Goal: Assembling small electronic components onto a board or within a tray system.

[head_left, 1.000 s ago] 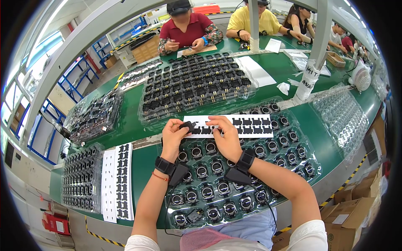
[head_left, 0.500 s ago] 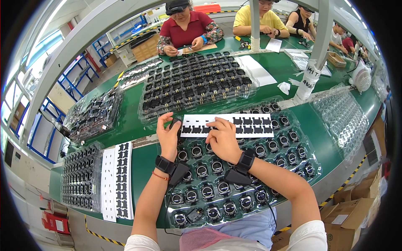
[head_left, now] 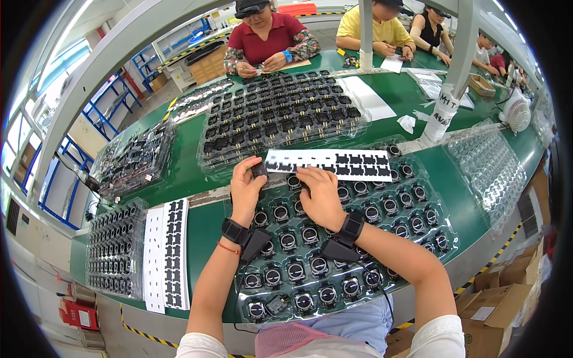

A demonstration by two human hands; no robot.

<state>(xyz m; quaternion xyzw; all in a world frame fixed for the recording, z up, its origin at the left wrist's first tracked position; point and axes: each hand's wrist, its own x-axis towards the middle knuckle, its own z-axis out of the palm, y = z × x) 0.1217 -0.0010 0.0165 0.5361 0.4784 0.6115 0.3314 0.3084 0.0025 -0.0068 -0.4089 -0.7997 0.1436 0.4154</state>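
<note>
My left hand (head_left: 245, 190) pinches a small black squarish part (head_left: 259, 170) between thumb and fingers, beside the left end of a white sticker sheet (head_left: 304, 158). My right hand (head_left: 322, 200) is closed on the sheet's lower edge, its fingers bent over the black die-cut stickers; its thumb is partly hidden. Black stickers fill the sheet's right half, while the upper left row shows mostly white backing. Beneath both hands lies a clear plastic tray (head_left: 352, 310) of black modules with round, ringed centres. Each wrist wears a black strapped device with a cable.
Left of me are more sticker sheets (head_left: 154, 262) and a filled tray (head_left: 113, 253). Across the green bench (head_left: 203, 230) stands a stack of trays with black parts (head_left: 280, 113). A taped post (head_left: 441, 113) and empty trays (head_left: 486, 170) are rightward. Co-workers sit opposite.
The sticker sheet has tilted and shifted slightly right. My right fingers have drawn down to its lower edge. My left hand has turned the black part, showing more of its face.
</note>
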